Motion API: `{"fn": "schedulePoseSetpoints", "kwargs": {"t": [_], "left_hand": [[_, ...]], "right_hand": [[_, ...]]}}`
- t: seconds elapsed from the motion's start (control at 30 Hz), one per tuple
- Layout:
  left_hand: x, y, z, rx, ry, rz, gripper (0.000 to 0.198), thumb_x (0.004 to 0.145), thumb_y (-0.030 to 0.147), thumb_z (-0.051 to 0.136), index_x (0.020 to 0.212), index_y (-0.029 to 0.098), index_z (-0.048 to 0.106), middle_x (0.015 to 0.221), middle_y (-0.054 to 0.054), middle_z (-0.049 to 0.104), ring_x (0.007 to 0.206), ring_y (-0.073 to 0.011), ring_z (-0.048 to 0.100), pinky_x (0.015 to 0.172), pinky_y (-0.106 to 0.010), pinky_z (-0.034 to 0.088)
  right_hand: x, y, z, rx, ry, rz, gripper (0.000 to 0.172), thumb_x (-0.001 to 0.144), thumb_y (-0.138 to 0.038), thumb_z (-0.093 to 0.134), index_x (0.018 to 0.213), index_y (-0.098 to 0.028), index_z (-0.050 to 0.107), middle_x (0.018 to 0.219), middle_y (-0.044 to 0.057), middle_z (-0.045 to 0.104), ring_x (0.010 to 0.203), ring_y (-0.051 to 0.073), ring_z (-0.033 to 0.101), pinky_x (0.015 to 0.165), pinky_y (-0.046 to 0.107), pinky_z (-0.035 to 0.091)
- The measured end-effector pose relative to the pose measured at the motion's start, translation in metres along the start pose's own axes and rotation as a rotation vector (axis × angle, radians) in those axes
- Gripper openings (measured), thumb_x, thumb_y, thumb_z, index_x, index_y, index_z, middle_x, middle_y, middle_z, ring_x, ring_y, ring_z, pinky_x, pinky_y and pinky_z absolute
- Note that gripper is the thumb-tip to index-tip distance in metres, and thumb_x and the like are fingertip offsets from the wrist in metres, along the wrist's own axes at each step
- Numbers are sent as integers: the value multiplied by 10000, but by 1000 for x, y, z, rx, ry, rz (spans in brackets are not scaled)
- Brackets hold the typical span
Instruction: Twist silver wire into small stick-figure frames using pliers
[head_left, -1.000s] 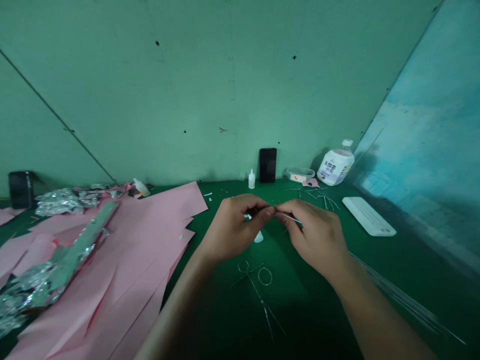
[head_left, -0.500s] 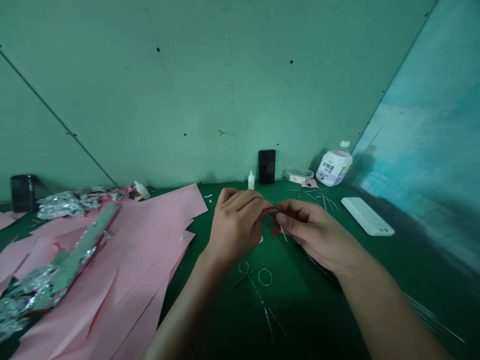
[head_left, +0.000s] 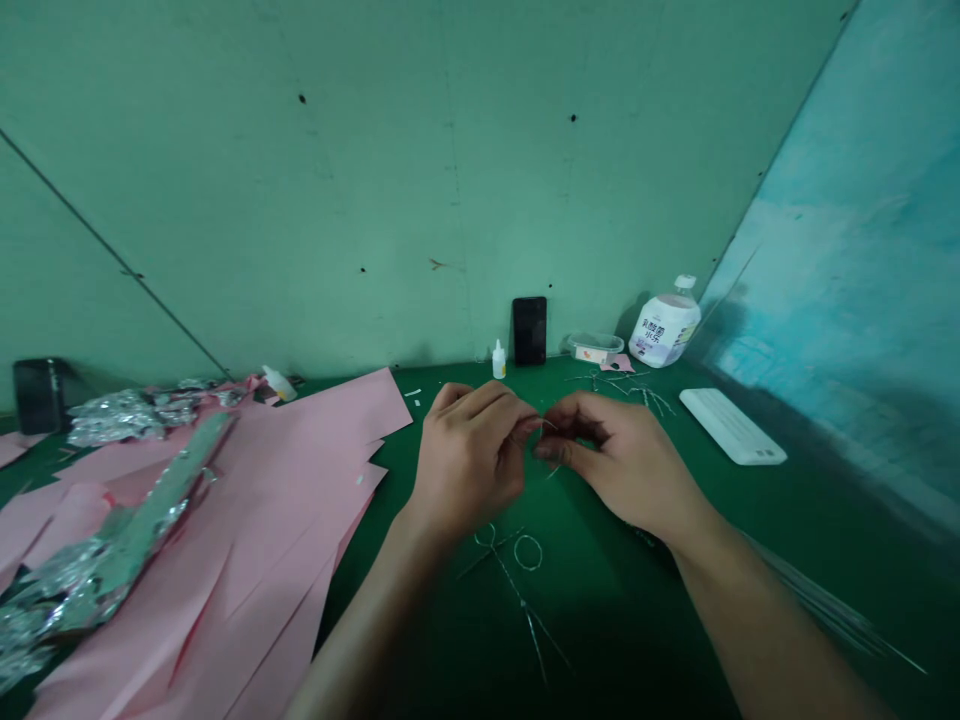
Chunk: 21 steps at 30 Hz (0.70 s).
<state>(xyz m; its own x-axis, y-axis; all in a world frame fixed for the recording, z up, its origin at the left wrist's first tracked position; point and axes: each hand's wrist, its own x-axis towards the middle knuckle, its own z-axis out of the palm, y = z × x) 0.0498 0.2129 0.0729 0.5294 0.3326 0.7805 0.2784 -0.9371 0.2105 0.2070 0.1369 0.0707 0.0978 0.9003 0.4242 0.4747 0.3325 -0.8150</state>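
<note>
My left hand [head_left: 469, 455] and my right hand [head_left: 619, 455] meet above the green table [head_left: 600, 620], fingers pinched together on a thin silver wire [head_left: 546, 428] bent between them. A short end of the wire sticks out below my right thumb. On the table just under my hands lies a twisted wire piece with two small loops [head_left: 517, 570].
Pink paper sheets [head_left: 247, 530] and crumpled silver foil [head_left: 105, 560] cover the left side. Along the back wall stand a small glue bottle [head_left: 497, 360], a black phone [head_left: 529, 330], a clear box [head_left: 595, 347] and a white bottle [head_left: 664, 328]. A white flat device [head_left: 731, 427] and straight wires [head_left: 832, 610] lie right.
My hands have drawn closer together. The straight wire end that stuck out over my right hand a second ago is now bent round between the fingertips.
</note>
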Motion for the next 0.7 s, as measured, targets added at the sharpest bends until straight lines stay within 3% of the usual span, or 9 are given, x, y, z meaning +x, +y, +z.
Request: {"fn": "schedulePoseSetpoints", "kwargs": {"t": [0.27,0.4,0.53,0.63,0.7], "left_hand": [[1,9,0,-16,6,-11,146,859,102,540,758,186,603,733,-14,679,701,-153,615,682,-337,421],[2,15,0,-52,-1,-58,145,864,114,551,747,180,604,709,-10,661,675,-145,594,651,-325,405],[1,14,4,-94,19,-103,135,884,125,543,787,178,621,733,-17,653,693,-143,593,634,-309,404],[0,10,8,-52,81,-73,122,892,118,539,851,182,634,799,-30,675,749,-148,611,668,-310,424],[-1,7,10,-6,117,-40,126,895,108,536,877,184,635,826,-34,685,769,-150,618,687,-316,428]], "right_hand": [[-2,1,3,-543,221,-396,191,862,-170,616,679,-193,564,622,-14,623,535,104,559,487,236,407],[-5,3,8,-693,317,-478,257,874,-135,573,626,-191,532,598,-4,597,553,120,555,503,247,397],[-5,3,12,-661,397,-415,217,880,-143,573,667,-181,579,663,24,637,609,143,602,534,261,416],[-2,1,10,-494,393,-234,129,846,-225,652,730,-187,613,684,12,666,604,138,613,543,259,432],[-1,1,7,-363,329,-67,185,818,-310,692,695,-191,623,623,-4,646,554,132,585,506,259,408]]}}
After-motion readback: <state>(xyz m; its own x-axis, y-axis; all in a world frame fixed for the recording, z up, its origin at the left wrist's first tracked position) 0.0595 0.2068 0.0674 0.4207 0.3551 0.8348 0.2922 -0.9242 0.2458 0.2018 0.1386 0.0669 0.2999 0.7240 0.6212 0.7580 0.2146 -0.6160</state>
